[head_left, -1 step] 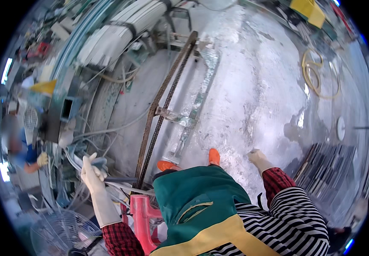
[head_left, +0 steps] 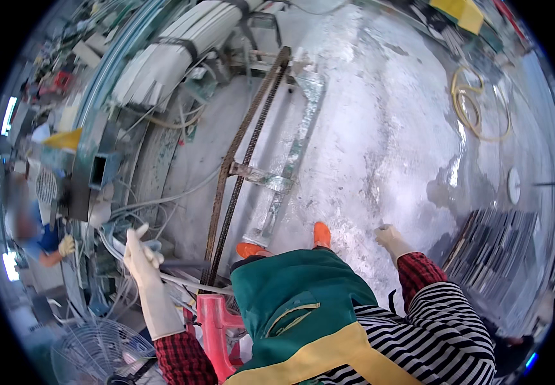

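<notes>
My left hand (head_left: 141, 253), in a long cream rubber glove, is held out over the clutter at the left. One finger is stretched out, the others are partly curled, and no object shows in it. A pale hose (head_left: 191, 280) and a red plastic stool (head_left: 211, 324) lie near that arm. My right hand (head_left: 391, 240), in a similar cream glove, hangs over the wet grey floor (head_left: 361, 154) with its fingers curled in. Nothing shows in it. My green apron (head_left: 297, 289) covers my front, above orange boots (head_left: 322, 235).
A rusty metal frame with a chain (head_left: 252, 151) stands on the floor ahead. Strapped pale strips (head_left: 181, 54) lie beyond it. At right are stacked dark slabs (head_left: 495, 256) and a yellow hose (head_left: 467, 106). A fan (head_left: 94, 350) and another person's gloved hand (head_left: 66, 246) are at left.
The view has shifted slightly. My left hand has moved a little to the right and its stretched finger points up more. My right hand is nearly unchanged.
</notes>
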The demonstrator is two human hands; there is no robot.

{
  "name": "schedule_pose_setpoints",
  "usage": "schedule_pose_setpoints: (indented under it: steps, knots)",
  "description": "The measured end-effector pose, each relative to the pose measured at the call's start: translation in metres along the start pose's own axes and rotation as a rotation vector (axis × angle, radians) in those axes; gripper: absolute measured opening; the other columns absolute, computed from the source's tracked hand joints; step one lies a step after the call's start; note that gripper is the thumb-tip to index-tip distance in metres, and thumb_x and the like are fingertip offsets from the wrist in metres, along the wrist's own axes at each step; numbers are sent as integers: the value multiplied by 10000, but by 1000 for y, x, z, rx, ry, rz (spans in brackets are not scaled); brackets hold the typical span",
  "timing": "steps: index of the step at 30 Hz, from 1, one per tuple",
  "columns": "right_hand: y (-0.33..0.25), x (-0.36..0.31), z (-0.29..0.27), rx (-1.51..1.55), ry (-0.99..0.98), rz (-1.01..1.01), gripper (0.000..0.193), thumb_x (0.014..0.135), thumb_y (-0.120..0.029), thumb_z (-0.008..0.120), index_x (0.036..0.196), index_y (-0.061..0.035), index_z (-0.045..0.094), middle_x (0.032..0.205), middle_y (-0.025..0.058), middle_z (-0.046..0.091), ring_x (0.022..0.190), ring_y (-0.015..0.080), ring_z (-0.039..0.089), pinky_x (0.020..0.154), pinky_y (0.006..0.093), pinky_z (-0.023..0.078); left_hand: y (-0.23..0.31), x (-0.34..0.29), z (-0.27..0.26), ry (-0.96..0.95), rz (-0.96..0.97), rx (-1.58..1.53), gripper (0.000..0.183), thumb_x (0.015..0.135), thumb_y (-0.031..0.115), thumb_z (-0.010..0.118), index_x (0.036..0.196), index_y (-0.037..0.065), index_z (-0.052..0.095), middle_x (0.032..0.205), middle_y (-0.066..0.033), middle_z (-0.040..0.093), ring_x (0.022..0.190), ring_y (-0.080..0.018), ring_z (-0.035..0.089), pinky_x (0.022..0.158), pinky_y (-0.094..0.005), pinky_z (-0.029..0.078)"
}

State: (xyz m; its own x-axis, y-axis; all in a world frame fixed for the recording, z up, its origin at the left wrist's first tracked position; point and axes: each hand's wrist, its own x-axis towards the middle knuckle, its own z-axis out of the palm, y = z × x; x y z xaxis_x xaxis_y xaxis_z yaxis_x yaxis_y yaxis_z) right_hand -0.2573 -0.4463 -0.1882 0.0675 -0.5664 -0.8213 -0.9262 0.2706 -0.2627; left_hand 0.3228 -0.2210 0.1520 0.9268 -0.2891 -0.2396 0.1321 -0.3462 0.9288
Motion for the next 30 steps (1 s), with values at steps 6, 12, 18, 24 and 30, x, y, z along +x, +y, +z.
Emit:
schedule_pose_setpoints:
  steps: [6,12,18,24,30]
  knots:
    - [24,-34,14,548,-151,-226,438,967,-415,594,1130,-21,695,959,181,741,772,236,706,747,363,575,65,-79,200,-478,150,-204,472,1063,376,494,1092,-55,684,444,29,428,335,-92,393,350,-253,316]
    - [-149,-189,-47,1569,-1010,-417,612,1047,-438,486,1366,83,516,1264,224,651,1150,241,647,1033,364,489,44,-190,277,-1489,372,175,248,1029,204,564,1072,16,721,735,-48,650,657,-146,619,606,-305,485]
    - [-148,-194,-30,1854,-670,-455,334,998,-257,614,1224,-12,636,1015,94,695,943,194,651,876,362,522,-23,-253,295,-1699,1419,139,219,969,113,557,1121,12,677,765,-148,662,728,-348,652,657,-432,482]
    - [-71,-164,-51,2060,-86,-59,130,930,-139,665,854,-65,590,692,22,610,579,140,566,556,251,484,-46,-231,303,-1786,1023,189,324,1000,190,550,1223,-30,632,971,-196,703,963,-374,671,875,-394,527]
    - [58,-127,-34,2078,258,231,223,929,-145,676,750,-98,552,606,3,566,489,120,539,430,235,481,-138,-76,269,-1565,640,1089,431,1000,413,507,1276,112,645,1239,-181,660,1134,-341,629,974,-389,491]
